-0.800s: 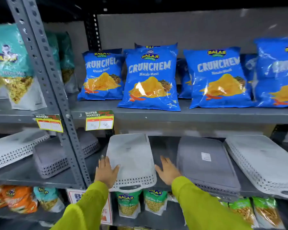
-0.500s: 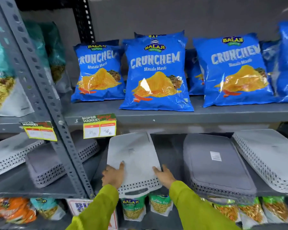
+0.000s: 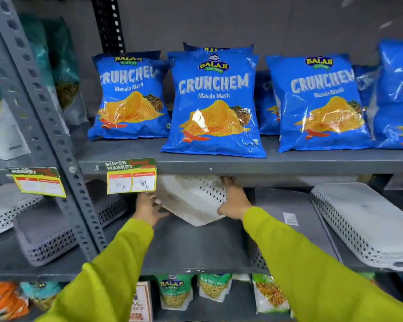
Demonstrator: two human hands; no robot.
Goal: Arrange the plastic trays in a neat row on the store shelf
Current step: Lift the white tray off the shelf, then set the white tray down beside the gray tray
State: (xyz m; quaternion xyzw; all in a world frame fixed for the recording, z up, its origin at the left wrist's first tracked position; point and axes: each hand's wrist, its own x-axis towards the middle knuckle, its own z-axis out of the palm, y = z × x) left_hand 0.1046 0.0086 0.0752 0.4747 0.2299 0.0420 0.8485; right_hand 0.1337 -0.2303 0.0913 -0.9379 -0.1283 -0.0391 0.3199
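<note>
A white perforated plastic tray point(image 3: 193, 198) is tipped up at the back of the middle shelf point(image 3: 196, 249), its top edge under the shelf above. My left hand point(image 3: 149, 209) grips its lower left edge and my right hand point(image 3: 234, 201) holds its right side. To the right a grey tray point(image 3: 286, 205) lies upside down with a white label. A white tray point(image 3: 368, 221) lies further right. In the left bay rest a grey tray point(image 3: 47, 231) and a white tray point(image 3: 5, 208).
Blue Crunchem chip bags point(image 3: 214, 105) line the upper shelf. A slanted grey upright post point(image 3: 49, 133) divides the bays. Price tags point(image 3: 130, 177) hang from the upper shelf's edge. Snack packets point(image 3: 175, 291) fill the lower shelf.
The white tray lay flat at the shelf's front edge; now both hands have lifted it, tilted it and moved it toward the back. The view has moved closer.
</note>
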